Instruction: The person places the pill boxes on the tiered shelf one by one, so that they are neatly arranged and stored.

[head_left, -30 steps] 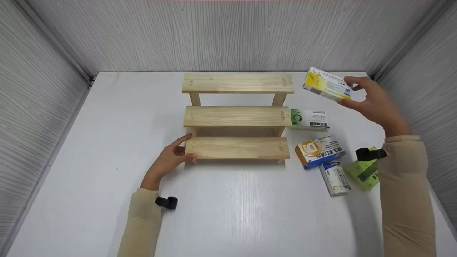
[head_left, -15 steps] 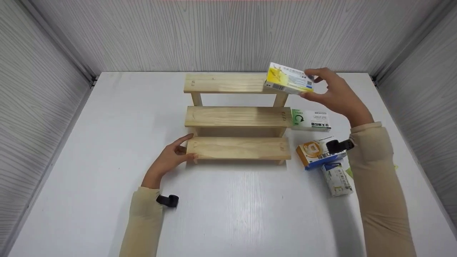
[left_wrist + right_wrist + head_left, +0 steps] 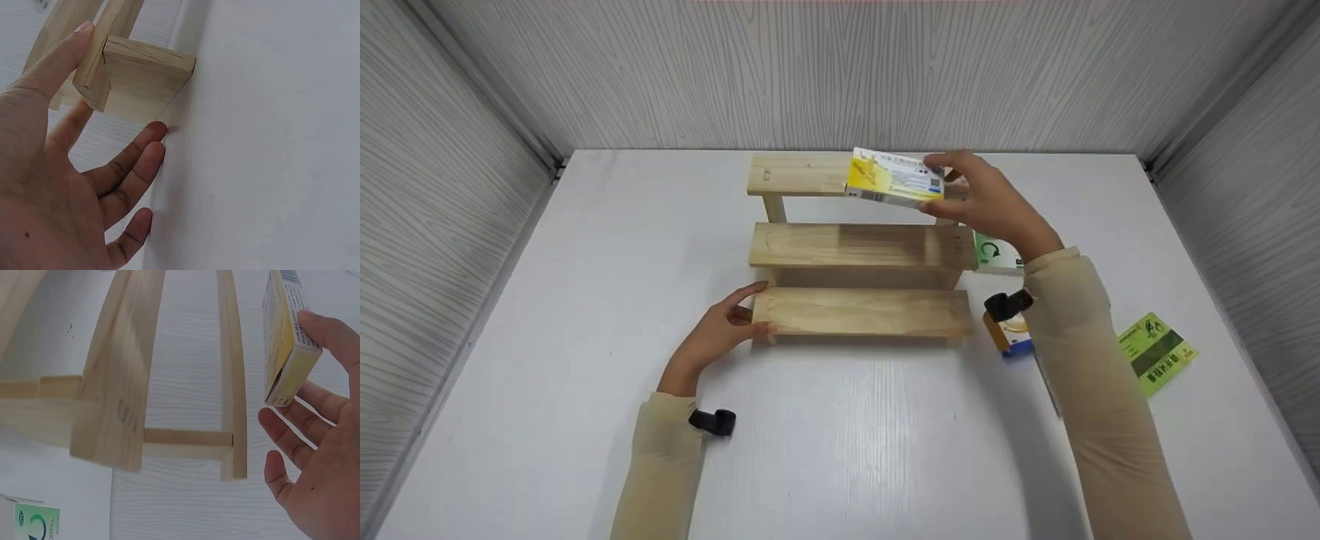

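Note:
A three-tier wooden rack stands on the white table. My left hand grips the left end of its lowest board, thumb at the front edge and a finger behind; in the left wrist view, the hand has its other fingers off the wood. My right hand pinches the right end of a yellow and white box, held over the top board in the head view. From the right wrist, the box appears apart from the rack, between thumb and fingers of the hand.
Right of the rack lie a green and white box, an orange and blue box partly under my right sleeve, and a light green box. Another box is almost hidden by the sleeve. A grey wood-grain wall rises behind the table.
My right hand has carried the yellow and white box leftward, from beside the rack to above its top board. The light green box has come into fuller view. My left hand has stayed in place.

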The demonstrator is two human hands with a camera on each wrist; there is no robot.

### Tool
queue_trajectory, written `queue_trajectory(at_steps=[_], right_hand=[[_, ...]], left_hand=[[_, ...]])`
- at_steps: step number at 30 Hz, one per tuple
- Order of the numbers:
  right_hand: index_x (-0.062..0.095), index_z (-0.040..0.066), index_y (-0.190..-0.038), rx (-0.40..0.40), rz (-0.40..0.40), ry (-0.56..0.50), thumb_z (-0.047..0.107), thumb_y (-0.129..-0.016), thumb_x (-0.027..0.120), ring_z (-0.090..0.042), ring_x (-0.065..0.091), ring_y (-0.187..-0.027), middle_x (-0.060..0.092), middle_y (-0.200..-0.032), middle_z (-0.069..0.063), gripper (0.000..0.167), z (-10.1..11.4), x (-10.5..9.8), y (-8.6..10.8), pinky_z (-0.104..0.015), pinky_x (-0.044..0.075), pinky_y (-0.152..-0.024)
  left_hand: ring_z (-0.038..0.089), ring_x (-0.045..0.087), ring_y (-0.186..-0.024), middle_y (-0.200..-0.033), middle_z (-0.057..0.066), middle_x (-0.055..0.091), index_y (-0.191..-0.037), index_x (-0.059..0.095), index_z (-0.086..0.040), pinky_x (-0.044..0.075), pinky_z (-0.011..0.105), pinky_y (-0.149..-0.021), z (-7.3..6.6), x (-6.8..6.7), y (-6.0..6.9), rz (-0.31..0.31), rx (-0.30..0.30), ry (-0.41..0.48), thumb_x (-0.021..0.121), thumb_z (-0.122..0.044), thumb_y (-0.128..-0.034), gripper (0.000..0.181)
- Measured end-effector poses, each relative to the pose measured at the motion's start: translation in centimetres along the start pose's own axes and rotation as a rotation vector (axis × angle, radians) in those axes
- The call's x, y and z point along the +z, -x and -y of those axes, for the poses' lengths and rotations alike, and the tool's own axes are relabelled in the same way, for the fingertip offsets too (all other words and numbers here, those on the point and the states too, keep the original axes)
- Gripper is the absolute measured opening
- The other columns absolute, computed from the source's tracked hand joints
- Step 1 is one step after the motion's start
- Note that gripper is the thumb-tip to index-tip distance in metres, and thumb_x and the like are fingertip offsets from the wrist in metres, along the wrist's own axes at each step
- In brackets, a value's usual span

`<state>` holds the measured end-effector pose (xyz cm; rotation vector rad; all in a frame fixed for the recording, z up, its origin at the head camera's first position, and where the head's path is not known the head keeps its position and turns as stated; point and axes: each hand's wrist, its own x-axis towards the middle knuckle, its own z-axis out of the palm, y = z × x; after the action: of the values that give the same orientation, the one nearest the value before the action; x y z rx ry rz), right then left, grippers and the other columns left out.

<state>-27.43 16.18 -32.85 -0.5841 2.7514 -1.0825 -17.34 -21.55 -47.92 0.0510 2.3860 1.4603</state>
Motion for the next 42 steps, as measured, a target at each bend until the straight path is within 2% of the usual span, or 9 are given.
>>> queue_trajectory(at_steps=[6,10,19,23,34,42], right_hand=[[0.043,0.012,-0.145,-0.009,0.025,0.033,0.027,-0.088,0.071,-0.027,0.049,-0.119,0.047,-0.137,-0.010,0.065,1.1,1.9,-1.6,-0.045,0.039,-0.104],[0.042,0.013,-0.145,-0.005,0.031,0.038,0.028,-0.088,0.071,-0.025,0.049,-0.117,0.046,-0.139,-0.008,0.065,2.0,2.7,-2.7,-0.042,0.041,-0.101],[0.039,0.016,-0.147,-0.033,0.084,0.025,0.031,-0.091,0.066,-0.022,0.050,-0.114,0.040,-0.145,-0.004,0.064,4.4,3.9,-5.3,-0.038,0.043,-0.095],[0.037,0.017,-0.148,-0.033,0.100,0.051,0.032,-0.092,0.065,-0.020,0.051,-0.114,0.041,-0.144,-0.003,0.065,5.1,4.2,-6.3,-0.037,0.044,-0.095],[0.040,0.015,-0.148,-0.027,0.109,0.130,0.034,-0.091,0.066,-0.021,0.052,-0.114,0.043,-0.145,-0.005,0.065,6.3,4.9,-7.8,-0.037,0.043,-0.097],[0.039,0.017,-0.148,0.017,0.138,0.098,0.033,-0.091,0.067,-0.019,0.052,-0.114,0.042,-0.146,-0.002,0.066,6.0,5.0,-8.2,-0.037,0.045,-0.094]], left_hand=[[0.028,0.056,-0.110,-0.120,0.019,0.058,-0.148,0.037,-0.033,0.042,0.038,-0.091,0.1,0.0,0.2,-0.003,-0.001,0.013,0.076,-0.038,-0.0823,0.077],[0.028,0.056,-0.109,-0.120,0.021,0.058,-0.149,0.037,-0.031,0.041,0.038,-0.090,0.2,0.0,0.1,-0.004,0.000,0.016,0.075,-0.035,-0.0836,0.076],[0.029,0.055,-0.110,-0.121,0.020,0.058,-0.148,0.037,-0.034,0.040,0.039,-0.092,0.1,0.3,0.1,-0.001,-0.026,0.016,0.074,-0.035,-0.0838,0.074],[0.029,0.056,-0.110,-0.121,0.020,0.058,-0.148,0.037,-0.034,0.040,0.040,-0.092,0.0,0.4,0.1,0.003,-0.027,0.023,0.075,-0.036,-0.0832,0.075],[0.028,0.056,-0.108,-0.120,0.020,0.059,-0.147,0.038,-0.036,0.040,0.037,-0.089,0.1,0.5,0.1,-0.003,-0.029,0.029,0.075,-0.037,-0.0828,0.074],[0.027,0.057,-0.107,-0.119,0.020,0.059,-0.148,0.038,-0.035,0.039,0.036,-0.088,0.1,0.5,0.3,0.002,-0.028,0.039,0.075,-0.037,-0.0831,0.075]])
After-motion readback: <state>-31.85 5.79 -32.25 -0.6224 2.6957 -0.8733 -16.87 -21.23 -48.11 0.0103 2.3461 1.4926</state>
